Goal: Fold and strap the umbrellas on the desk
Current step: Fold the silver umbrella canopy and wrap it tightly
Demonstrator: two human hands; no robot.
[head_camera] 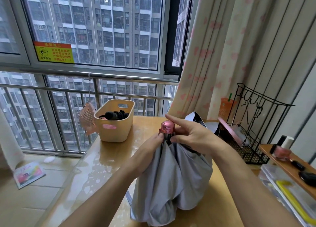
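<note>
1. The grey umbrella (171, 175) stands near the middle of the desk (106, 167), close to the near edge. Its loose canopy bunches at the bottom and its pink handle (167, 126) is at the top.
2. Its long axis runs nearly upright, leaning a little away from the person towards the far edge. The handle end is therefore the part farthest from the body.
3. The left hand (150, 146) pinches the gathered cloth at the neck just under the handle, from the left.
4. The right hand (193, 134) closes on the same neck from the right. Its thumb is against the shaft and its forefinger is stretched out over the cap of the handle.
5. Both hands are thus together at the top, almost touching, and both clamp the umbrella. Neither is clearly nearer.
6. The canopy below them hangs in unfolded billows, so I judge the pleats are not yet smoothed or wrapped.
7. A narrow grey strap (128, 197) seems to dangle at the canopy's lower left, on the left hand's side. It is unfastened, as far as can be told.
8. I judge the coming move has one hand steadying the neck while the other travels down the axis to gather cloth.
9. A beige basket (116, 124) at the far left corner holds a dark item (113, 115), perhaps another umbrella. I cannot tell.
</note>
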